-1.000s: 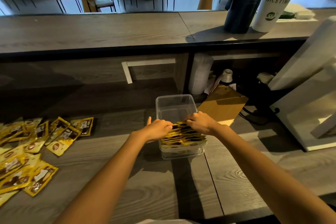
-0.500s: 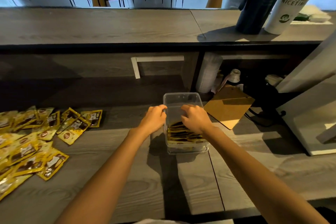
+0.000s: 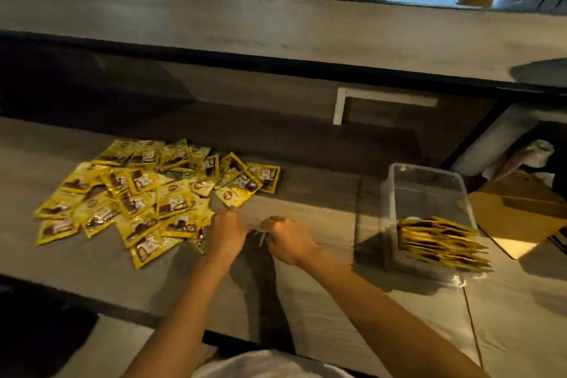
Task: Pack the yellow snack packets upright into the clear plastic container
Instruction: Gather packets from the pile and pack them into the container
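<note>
Packing is partly done: we see a row of yellow snack packets (image 3: 441,242) standing on edge in the near half of the clear plastic container (image 3: 426,190), whose far half shows only bare plastic. The container sits on the bench (image 3: 322,294) at our right. Far more packets wait in a loose pile (image 3: 147,193) lying flat and overlapping on the bench at our left, well apart from the container, so we judge that most of the work is left.

Between pile and container, both arms reach forward over the bench. Our left hand (image 3: 227,232) is at the near right edge of the pile, fingers curled downward, its fingertips touching or just beside the corner of one packet (image 3: 237,189); motion blur keeps us from telling whether it grips anything. Our right hand (image 3: 288,239) hovers close beside it, loosely curled over bare bench, and appears to hold nothing, though blur leaves this uncertain.

Beyond the container lies a brown cardboard sheet (image 3: 518,209).
</note>
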`<state>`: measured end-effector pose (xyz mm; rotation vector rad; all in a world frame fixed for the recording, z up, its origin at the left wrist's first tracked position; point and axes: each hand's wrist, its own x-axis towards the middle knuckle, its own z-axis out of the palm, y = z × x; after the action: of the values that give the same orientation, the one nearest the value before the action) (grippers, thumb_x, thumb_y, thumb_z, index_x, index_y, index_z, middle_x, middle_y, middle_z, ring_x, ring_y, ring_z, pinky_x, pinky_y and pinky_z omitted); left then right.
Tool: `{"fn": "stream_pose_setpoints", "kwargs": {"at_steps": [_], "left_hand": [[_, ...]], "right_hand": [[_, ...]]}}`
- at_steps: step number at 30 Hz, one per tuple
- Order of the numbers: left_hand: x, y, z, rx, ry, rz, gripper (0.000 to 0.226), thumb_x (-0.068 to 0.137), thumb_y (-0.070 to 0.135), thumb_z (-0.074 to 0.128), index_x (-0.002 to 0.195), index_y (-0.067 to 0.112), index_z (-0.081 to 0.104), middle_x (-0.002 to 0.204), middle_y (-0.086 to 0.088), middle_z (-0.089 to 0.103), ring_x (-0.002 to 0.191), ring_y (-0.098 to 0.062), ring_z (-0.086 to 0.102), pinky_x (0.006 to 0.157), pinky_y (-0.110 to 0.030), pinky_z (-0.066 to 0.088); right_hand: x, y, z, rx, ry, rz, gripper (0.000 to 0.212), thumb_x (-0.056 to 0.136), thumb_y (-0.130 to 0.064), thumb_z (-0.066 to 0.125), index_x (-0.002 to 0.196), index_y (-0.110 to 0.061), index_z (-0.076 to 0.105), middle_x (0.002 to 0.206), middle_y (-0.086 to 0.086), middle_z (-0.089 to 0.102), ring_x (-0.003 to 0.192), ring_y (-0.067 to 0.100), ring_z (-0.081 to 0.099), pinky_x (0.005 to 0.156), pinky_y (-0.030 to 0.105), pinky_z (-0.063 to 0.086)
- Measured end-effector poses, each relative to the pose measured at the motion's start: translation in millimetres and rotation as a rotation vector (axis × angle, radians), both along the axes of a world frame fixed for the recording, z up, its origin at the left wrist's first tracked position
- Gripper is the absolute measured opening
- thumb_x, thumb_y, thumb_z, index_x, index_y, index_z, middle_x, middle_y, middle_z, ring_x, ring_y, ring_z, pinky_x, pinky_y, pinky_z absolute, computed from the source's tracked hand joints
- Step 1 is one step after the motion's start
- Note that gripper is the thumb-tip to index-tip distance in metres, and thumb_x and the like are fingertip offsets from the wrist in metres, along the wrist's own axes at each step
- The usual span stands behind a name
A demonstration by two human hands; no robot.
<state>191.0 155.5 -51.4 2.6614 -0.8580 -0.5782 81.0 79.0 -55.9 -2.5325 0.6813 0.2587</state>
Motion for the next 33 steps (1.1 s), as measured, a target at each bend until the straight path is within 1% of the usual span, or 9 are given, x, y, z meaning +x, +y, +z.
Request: {"fn": "stream_pose_setpoints", "kwargs": {"at_steps": [3,6,9,15,20,24,28,30,33], "left_hand": [[32,35,-18,0.144,-0.010,0.041,0.040,0.094,0.012,0.043,0.133,0.006,0.045,0.141,-0.020,0.040,0.131,-0.036,0.038,0.104,-0.042,0.036],[54,57,-29,0.224,0.030,0.038,0.050,0.096,0.017,0.043,0.144,0.013,0.030,0.155,-0.015,0.012,0.140,-0.035,0.023,0.110,-0.042,0.029],[64,66,-37,0.263,0.043,-0.027,0.059,0.097,0.011,0.038,0.150,0.016,0.012,0.159,-0.012,0.000,0.145,-0.033,0.012,0.114,-0.042,0.022],[61,66,-46,0.303,-0.006,-0.108,0.066,0.097,0.012,0.040,0.151,0.020,0.004,0.159,-0.012,-0.002,0.146,-0.032,0.009,0.118,-0.044,0.016],[38,48,-41,0.256,-0.043,-0.143,0.065,0.097,0.010,0.040,0.150,0.023,0.007,0.157,-0.013,0.004,0.145,-0.033,0.007,0.116,-0.045,0.020],[8,31,-40,0.234,-0.024,-0.238,0.064,0.098,0.011,0.038,0.151,0.023,0.004,0.158,-0.014,-0.009,0.146,-0.034,-0.001,0.116,-0.045,0.019],[-25,17,-51,0.233,-0.040,-0.392,0.060,0.098,0.013,0.036,0.150,0.023,0.007,0.159,-0.014,0.000,0.146,-0.031,0.004,0.115,-0.044,0.020],[-42,11,-51,0.214,-0.082,-0.473,0.055,0.099,0.015,0.036,0.149,0.022,0.015,0.156,-0.014,0.014,0.143,-0.030,0.016,0.113,-0.040,0.023],[-62,1,-49,0.156,-0.162,-0.553,0.045,0.098,0.023,0.037,0.143,0.020,0.031,0.143,-0.007,0.038,0.132,-0.025,0.036,0.108,-0.034,0.026]], "right_hand": [[36,26,-13,-0.020,0.098,0.142,0.045,0.091,-0.013,0.044,0.135,-0.006,0.043,0.141,0.020,0.044,0.128,0.037,0.044,0.103,0.044,0.039],[63,44,-28,-0.043,0.085,0.292,0.063,0.091,-0.014,0.043,0.148,-0.014,0.017,0.158,0.011,0.017,0.143,0.032,0.020,0.113,0.047,0.023],[81,50,-40,-0.069,0.119,0.355,0.064,0.093,-0.017,0.042,0.150,-0.015,0.011,0.160,0.006,0.009,0.147,0.025,0.007,0.116,0.048,0.014],[69,38,-44,-0.064,0.204,0.342,0.069,0.093,-0.023,0.051,0.149,-0.016,0.012,0.160,0.001,0.006,0.147,0.022,0.009,0.115,0.047,0.018],[41,22,-40,-0.155,0.267,0.261,0.077,0.090,-0.002,0.052,0.150,-0.015,0.006,0.160,0.000,0.003,0.147,0.025,0.009,0.118,0.043,0.017],[2,14,-39,-0.149,0.188,0.095,0.067,0.091,-0.005,0.047,0.149,-0.015,0.015,0.159,0.001,0.013,0.143,0.026,0.020,0.115,0.039,0.023],[-42,8,-46,-0.170,0.150,-0.111,0.049,0.093,-0.017,0.039,0.142,-0.013,0.034,0.153,0.005,0.032,0.131,0.031,0.038,0.105,0.039,0.034],[-60,7,-45,-0.193,0.119,-0.239,0.048,0.085,-0.023,0.034,0.126,-0.009,0.052,0.137,0.011,0.051,0.116,0.035,0.051,0.093,0.039,0.042],[-76,0,-43,-0.253,0.049,-0.384,0.041,0.075,-0.028,0.040,0.095,-0.004,0.067,0.096,0.018,0.068,0.086,0.038,0.066,0.073,0.037,0.051]]}}
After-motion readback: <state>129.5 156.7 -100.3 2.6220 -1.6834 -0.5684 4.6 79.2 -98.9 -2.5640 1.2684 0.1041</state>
